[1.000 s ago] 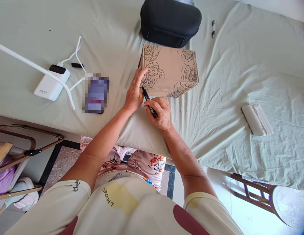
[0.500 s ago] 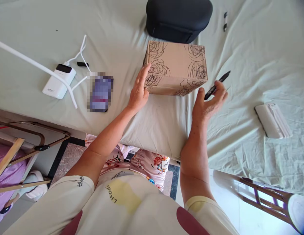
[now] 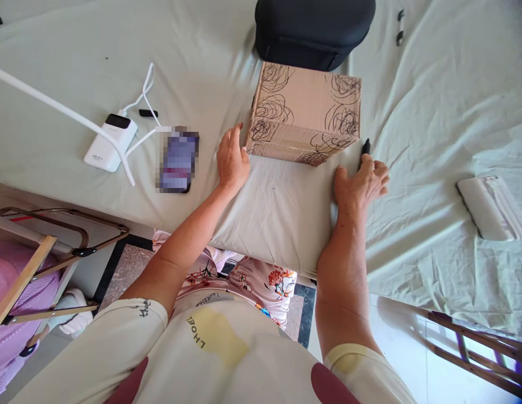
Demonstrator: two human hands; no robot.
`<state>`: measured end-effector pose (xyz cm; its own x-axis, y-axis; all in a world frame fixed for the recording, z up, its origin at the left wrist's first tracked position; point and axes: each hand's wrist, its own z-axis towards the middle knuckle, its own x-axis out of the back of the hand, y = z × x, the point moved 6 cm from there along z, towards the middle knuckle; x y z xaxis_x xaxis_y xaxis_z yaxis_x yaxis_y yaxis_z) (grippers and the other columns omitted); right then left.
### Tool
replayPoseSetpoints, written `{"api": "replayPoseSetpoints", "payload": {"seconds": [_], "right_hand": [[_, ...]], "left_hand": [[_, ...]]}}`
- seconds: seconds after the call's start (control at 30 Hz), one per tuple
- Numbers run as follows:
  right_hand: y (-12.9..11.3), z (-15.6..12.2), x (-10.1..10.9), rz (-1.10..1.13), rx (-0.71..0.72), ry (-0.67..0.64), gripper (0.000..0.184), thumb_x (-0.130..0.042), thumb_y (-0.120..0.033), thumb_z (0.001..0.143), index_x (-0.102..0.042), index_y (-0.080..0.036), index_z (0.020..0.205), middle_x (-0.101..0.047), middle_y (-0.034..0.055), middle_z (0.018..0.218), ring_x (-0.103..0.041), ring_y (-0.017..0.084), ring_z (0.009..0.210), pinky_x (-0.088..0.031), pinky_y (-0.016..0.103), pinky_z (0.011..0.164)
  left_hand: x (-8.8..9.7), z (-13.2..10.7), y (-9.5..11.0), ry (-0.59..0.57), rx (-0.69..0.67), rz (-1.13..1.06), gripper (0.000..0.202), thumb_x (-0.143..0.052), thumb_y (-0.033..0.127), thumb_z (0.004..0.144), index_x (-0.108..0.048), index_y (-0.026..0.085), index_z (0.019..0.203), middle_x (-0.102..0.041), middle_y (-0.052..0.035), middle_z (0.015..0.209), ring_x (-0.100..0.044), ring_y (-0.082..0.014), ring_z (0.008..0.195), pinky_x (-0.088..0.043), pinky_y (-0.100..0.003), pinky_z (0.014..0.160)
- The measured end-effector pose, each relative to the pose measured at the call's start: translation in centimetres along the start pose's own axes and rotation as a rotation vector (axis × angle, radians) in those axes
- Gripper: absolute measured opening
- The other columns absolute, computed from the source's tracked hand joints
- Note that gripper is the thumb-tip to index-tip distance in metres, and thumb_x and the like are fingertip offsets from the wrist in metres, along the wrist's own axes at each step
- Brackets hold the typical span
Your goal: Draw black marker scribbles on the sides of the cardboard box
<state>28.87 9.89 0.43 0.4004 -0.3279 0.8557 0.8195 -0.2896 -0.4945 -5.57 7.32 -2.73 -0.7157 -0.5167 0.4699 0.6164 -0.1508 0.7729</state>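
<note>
A brown cardboard box [image 3: 308, 104] with black scribbled swirls on its top and front stands on the cloth-covered table. My left hand [image 3: 233, 160] is just off the box's left side, fingers stretched forward with nothing in them. To the right of the box, my right hand [image 3: 360, 182] lies low over the cloth with thumb and fingers spread apart. A black marker [image 3: 366, 147] pokes out beyond its fingers. The rest of the marker is hidden under the hand.
Behind the box sits a black case [image 3: 314, 33]. A pen [image 3: 400, 28] lies at the back right, a white packet [image 3: 492, 207] at the right. On the left are a white power bank [image 3: 110, 143] with cables, a small black piece [image 3: 149, 113] and a blurred phone [image 3: 179, 161].
My left hand has come away from the box's side. My right hand has lowered with the marker towards the cloth, and its thumb has parted from the marker.
</note>
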Motion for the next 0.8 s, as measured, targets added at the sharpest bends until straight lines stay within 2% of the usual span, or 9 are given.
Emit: {"api": "replayPoseSetpoints", "payload": {"seconds": [0.07, 0.13, 0.23, 0.3, 0.43, 0.53, 0.6, 0.7, 0.8], "right_hand": [[-0.1, 0.3, 0.1, 0.137, 0.073, 0.070, 0.060, -0.067, -0.022, 0.090, -0.057, -0.020, 0.149, -0.048, 0.0244, 0.157, -0.042, 0.044, 0.145, -0.026, 0.067, 0.118], [-0.4, 0.4, -0.1, 0.280, 0.211, 0.114, 0.057, -0.061, -0.022, 0.093, -0.054, -0.021, 0.149, -0.051, 0.0247, 0.152, -0.042, 0.044, 0.142, -0.026, 0.067, 0.118], [-1.2, 0.1, -1.1, 0.417, 0.401, 0.089, 0.056, -0.056, -0.029, 0.098, -0.048, -0.022, 0.153, -0.058, 0.0234, 0.140, -0.048, 0.041, 0.135, -0.032, 0.065, 0.119], [-1.9, -0.2, -1.9, 0.441, 0.473, 0.062, 0.064, -0.058, -0.032, 0.096, -0.042, -0.021, 0.158, -0.061, 0.0219, 0.136, -0.054, 0.038, 0.129, -0.037, 0.063, 0.118], [-3.1, -1.1, -3.6, 0.336, 0.467, -0.038, 0.084, -0.061, -0.033, 0.086, -0.029, -0.015, 0.162, -0.064, 0.0191, 0.134, -0.062, 0.037, 0.124, -0.047, 0.065, 0.112], [-3.8, -1.8, -4.0, 0.280, 0.418, -0.137, 0.095, -0.063, -0.033, 0.079, -0.024, -0.008, 0.163, -0.067, 0.0213, 0.134, -0.066, 0.036, 0.122, -0.051, 0.062, 0.109], [-4.2, -2.1, -3.7, 0.275, 0.414, -0.151, 0.096, -0.065, -0.035, 0.079, -0.025, -0.006, 0.162, -0.070, 0.0221, 0.131, -0.068, 0.036, 0.119, -0.052, 0.060, 0.108], [-4.3, -2.2, -3.3, 0.279, 0.416, -0.146, 0.089, -0.065, -0.037, 0.080, -0.032, -0.012, 0.158, -0.072, 0.0202, 0.128, -0.069, 0.036, 0.117, -0.052, 0.062, 0.107], [-4.3, -2.1, -3.4, 0.276, 0.409, -0.140, 0.082, -0.066, -0.038, 0.080, -0.037, -0.016, 0.153, -0.073, 0.0180, 0.124, -0.069, 0.035, 0.114, -0.052, 0.062, 0.106]], "left_hand": [[0.1, 0.1, -0.2, 0.016, -0.014, -0.008, 0.051, -0.055, 0.015, 0.098, -0.051, 0.026, 0.148, -0.059, -0.0119, 0.159, -0.046, -0.0271, 0.158, -0.030, -0.050, 0.137], [0.2, 0.1, -0.2, 0.038, -0.035, -0.013, 0.048, -0.055, 0.020, 0.100, -0.051, 0.027, 0.148, -0.059, -0.0111, 0.159, -0.046, -0.0271, 0.158, -0.032, -0.050, 0.137], [0.5, 0.0, 0.1, 0.076, -0.065, -0.013, 0.044, -0.054, 0.028, 0.104, -0.052, 0.028, 0.148, -0.061, -0.0099, 0.157, -0.048, -0.0264, 0.157, -0.036, -0.049, 0.135], [0.7, -0.1, 0.4, 0.089, -0.069, -0.014, 0.043, -0.053, 0.031, 0.105, -0.053, 0.028, 0.148, -0.062, -0.0104, 0.156, -0.050, -0.0262, 0.155, -0.038, -0.047, 0.134], [1.2, -0.2, 1.2, 0.087, -0.055, -0.038, 0.045, -0.053, 0.030, 0.103, -0.051, 0.028, 0.148, -0.062, -0.0115, 0.155, -0.053, -0.0266, 0.152, -0.039, -0.048, 0.132], [1.6, -0.3, 2.3, 0.112, -0.083, -0.011, 0.047, -0.053, 0.030, 0.100, -0.052, 0.024, 0.147, -0.063, -0.0135, 0.155, -0.054, -0.0279, 0.151, -0.039, -0.049, 0.132], [2.1, -0.4, 3.3, 0.138, -0.123, 0.021, 0.046, -0.053, 0.032, 0.100, -0.054, 0.022, 0.145, -0.064, -0.0142, 0.153, -0.056, -0.0285, 0.149, -0.039, -0.048, 0.131], [3.0, -0.6, 5.0, 0.115, -0.176, 0.060, 0.046, -0.053, 0.035, 0.100, -0.055, 0.023, 0.144, -0.066, -0.0132, 0.151, -0.057, -0.0292, 0.148, -0.038, -0.047, 0.130], [5.0, -1.8, 5.9, 0.092, -0.180, 0.133, 0.047, -0.054, 0.035, 0.099, -0.057, 0.022, 0.144, -0.068, -0.0134, 0.149, -0.060, -0.0297, 0.145, -0.041, -0.046, 0.128]]}}
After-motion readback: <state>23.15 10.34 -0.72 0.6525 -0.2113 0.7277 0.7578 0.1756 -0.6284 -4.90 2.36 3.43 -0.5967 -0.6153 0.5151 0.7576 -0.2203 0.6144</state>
